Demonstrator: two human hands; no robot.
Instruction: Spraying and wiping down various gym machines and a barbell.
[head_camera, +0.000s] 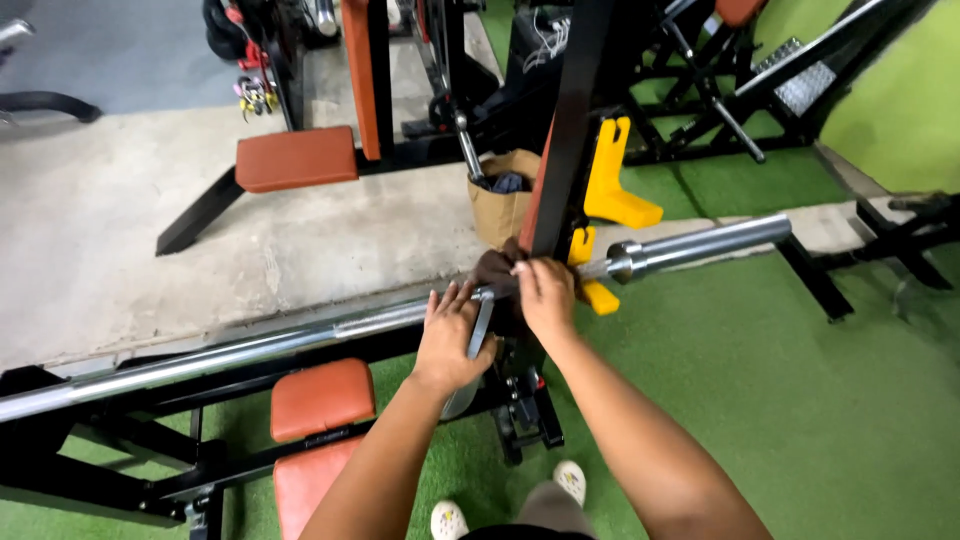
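Gym rack, barbell (300, 338) resting across yellow hooks (598, 295) over orange bench (322, 398).
Left hand (450, 340) fingers curled on bar beside upright; right hand (545, 295) closed, pressing dark cloth (497, 268) onto bar at upright (570, 130).

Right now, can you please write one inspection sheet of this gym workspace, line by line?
Surface: green turf floor, grey concrete beyond.
Job's things: chrome barbell resting on the black rack upright with yellow hooks; dark cloth pressed against the bar.
Clutter: brown paper bag behind the rack.
Hands: left hand on the bar; right hand on the cloth.
Cables: white wires far back.
Surroundings: orange padded bench, other machines.
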